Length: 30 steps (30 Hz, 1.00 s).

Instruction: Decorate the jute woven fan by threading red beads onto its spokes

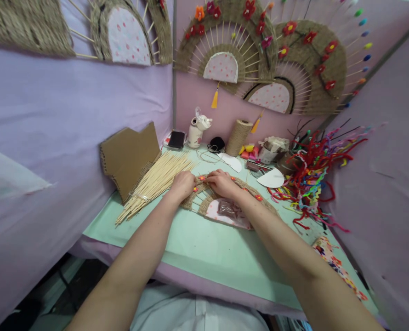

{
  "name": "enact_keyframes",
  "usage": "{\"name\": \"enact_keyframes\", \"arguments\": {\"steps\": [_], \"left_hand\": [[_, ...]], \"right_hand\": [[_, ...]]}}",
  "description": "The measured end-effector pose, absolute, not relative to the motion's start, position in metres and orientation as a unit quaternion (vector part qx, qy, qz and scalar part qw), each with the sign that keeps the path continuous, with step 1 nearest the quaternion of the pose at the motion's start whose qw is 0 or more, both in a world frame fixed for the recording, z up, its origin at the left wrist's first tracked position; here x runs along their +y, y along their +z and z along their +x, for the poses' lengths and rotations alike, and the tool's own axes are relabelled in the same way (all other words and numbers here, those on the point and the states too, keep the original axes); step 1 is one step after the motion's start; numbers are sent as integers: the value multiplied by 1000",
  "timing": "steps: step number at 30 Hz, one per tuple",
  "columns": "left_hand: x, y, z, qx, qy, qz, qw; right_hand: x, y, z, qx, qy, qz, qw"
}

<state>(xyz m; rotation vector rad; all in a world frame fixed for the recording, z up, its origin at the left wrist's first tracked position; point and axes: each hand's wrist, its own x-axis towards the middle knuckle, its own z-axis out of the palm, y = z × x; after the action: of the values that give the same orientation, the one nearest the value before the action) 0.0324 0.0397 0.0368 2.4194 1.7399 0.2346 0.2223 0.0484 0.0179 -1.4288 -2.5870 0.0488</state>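
Brown twine at the centre of the frame, and we're right on it: the woven fan [205, 205] lies on the pale green worktop [204, 248], small red flowers [258, 197] dotted along its outer band. Here's the left hand [183, 185] at the fan's upper left edge, fingers curled in; there's the right hand [221, 182] just beside it, fingers bent down to the top edge. Is either grip pinching anything? We can't tell, the hands themselves cover it. Beside the right wrist we see a shiny packet [227, 208] over the dotted panel [213, 212]. Left of centre, thin sticks [158, 178] beside cut cardboard [128, 154]; at the right, what a tangle, bright pipe cleaners [305, 172]!
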Motion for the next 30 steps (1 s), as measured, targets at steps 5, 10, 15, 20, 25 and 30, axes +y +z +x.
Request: {"name": "enact_keyframes", "arguments": {"steps": [5, 10, 15, 20, 25, 30], "left_hand": [[38, 36, 30, 565, 75, 818, 77], [37, 34, 30, 559, 78, 822, 72], [37, 36, 30, 566, 84, 817, 69], [39, 34, 29, 568, 84, 816, 70], [41, 27, 29, 514, 109, 847, 73], [42, 23, 29, 489, 102, 862, 88]], "right_hand": [[49, 17, 224, -869, 26, -480, 114], [48, 20, 225, -868, 34, -483, 106], [47, 17, 224, -872, 19, -480, 98], [49, 12, 225, -871, 12, -478, 110], [50, 10, 226, -879, 12, -462, 119], [56, 6, 230, -881, 47, -439, 170]]}}
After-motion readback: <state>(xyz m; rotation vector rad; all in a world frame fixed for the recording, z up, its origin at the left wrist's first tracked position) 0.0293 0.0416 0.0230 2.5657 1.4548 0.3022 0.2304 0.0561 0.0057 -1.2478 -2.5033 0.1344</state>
